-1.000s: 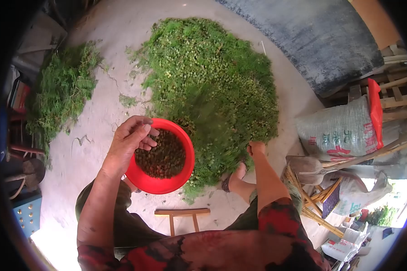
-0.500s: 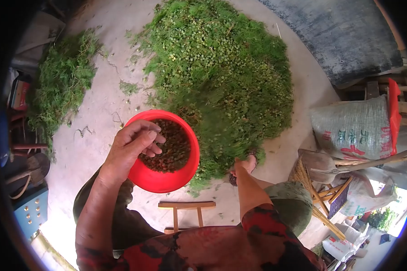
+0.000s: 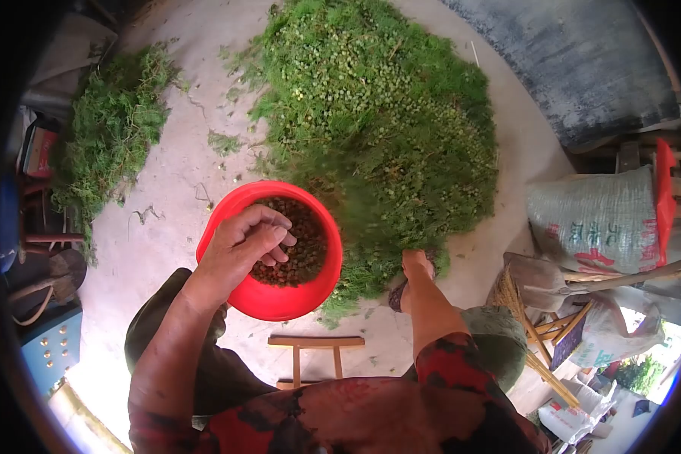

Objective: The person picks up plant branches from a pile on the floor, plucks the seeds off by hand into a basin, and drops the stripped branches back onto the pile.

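Observation:
My left hand (image 3: 251, 240) hangs over the red basin (image 3: 284, 303), palm side down, fingers curled and thumb against them. Anything between the fingertips is too small to make out. Many small brownish round pieces (image 3: 304, 250) lie in the basin. To the right, my right hand (image 3: 415, 265) reaches down at the near edge of a large heap of green sprigs (image 3: 386, 129) dotted with small pale-green round fruits. Its fingers are turned away and hidden, so what they hold cannot be seen. The basin touches the heap's lower left side.
A smaller heap of greenery (image 3: 113, 125) lies at the left. A low wooden stool frame (image 3: 316, 342) stands between my legs. At the right are a woven sack (image 3: 594, 219), a shovel (image 3: 533, 281) and a straw broom (image 3: 511, 299). A dark grey sheet (image 3: 575, 68) lies at the upper right.
My right hand has moved slightly away from me and to the right. My left hand stays over the basin, fingers still curled. The whole view has shifted a little.

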{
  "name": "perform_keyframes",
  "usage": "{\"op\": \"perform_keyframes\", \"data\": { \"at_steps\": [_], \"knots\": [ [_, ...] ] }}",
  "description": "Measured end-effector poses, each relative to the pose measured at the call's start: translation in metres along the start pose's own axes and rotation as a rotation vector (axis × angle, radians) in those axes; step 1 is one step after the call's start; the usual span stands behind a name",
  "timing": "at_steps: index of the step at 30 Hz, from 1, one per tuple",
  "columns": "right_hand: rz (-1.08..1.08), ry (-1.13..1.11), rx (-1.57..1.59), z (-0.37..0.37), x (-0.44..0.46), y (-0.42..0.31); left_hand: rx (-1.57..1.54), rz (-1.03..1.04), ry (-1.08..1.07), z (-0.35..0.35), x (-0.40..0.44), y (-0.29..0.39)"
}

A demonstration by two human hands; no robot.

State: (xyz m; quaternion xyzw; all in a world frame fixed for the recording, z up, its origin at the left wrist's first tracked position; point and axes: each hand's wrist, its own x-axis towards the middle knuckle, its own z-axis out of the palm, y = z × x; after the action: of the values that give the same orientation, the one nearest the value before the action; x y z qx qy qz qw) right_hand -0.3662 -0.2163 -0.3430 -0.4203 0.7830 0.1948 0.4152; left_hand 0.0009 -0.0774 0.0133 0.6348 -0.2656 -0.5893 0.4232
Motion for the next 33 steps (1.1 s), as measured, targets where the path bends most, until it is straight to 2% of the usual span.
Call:
{"op": "perform_keyframes", "data": {
  "at_steps": [3,6,9,12,15,18,21,24,25,26,27,29,30,33],
  "knots": [
    [-0.055,-0.096,0.096,-0.044,-0.042,-0.035,-0.009,0.017,0.002,-0.002,-0.005,0.002],
    [-0.117,-0.202,0.35,-0.091,-0.095,-0.066,-0.011,0.089,-0.014,-0.004,-0.013,0.002],
    [-0.278,-0.242,0.619,-0.13,-0.133,-0.081,0.001,0.129,-0.039,-0.007,-0.019,-0.002],
    [-0.52,-0.167,0.308,-0.159,-0.165,-0.085,0.05,0.178,-0.021,-0.006,-0.028,-0.003],
    [-0.614,-0.246,0.441,-0.184,-0.214,-0.105,0.098,0.243,-0.003,0.0,-0.025,-0.008],
    [-0.702,-0.076,0.458,-0.196,-0.279,-0.108,0.196,0.32,-0.032,0.009,-0.023,-0.009],
    [-0.783,0.062,0.674,-0.206,-0.313,-0.104,0.265,0.356,-0.055,0.021,-0.012,-0.014],
    [-0.979,-0.247,0.993,-0.21,-0.318,-0.1,0.303,0.42,-0.022,0.032,-0.007,-0.013],
    [-0.987,-0.361,1.02,-0.211,-0.321,-0.101,0.316,0.437,-0.01,0.033,-0.006,-0.011],
    [-0.991,-0.479,1.045,-0.212,-0.326,-0.101,0.31,0.366,-0.032,0.034,-0.007,-0.008],
    [-0.989,-0.602,1.068,-0.209,-0.328,-0.102,0.295,0.418,0.011,0.036,-0.004,-0.009],
    [-1.141,-0.723,1.099,-0.194,-0.314,-0.104,0.267,0.513,0.095,0.041,0.001,-0.015],
    [-1.214,-0.785,1.116,-0.186,-0.309,-0.106,0.356,0.373,0.068,0.038,-0.007,0.002],
    [-0.993,-0.896,1.096,-0.181,-0.354,-0.121,0.653,0.726,0.32,0.042,-0.007,0.007]
  ]
}}
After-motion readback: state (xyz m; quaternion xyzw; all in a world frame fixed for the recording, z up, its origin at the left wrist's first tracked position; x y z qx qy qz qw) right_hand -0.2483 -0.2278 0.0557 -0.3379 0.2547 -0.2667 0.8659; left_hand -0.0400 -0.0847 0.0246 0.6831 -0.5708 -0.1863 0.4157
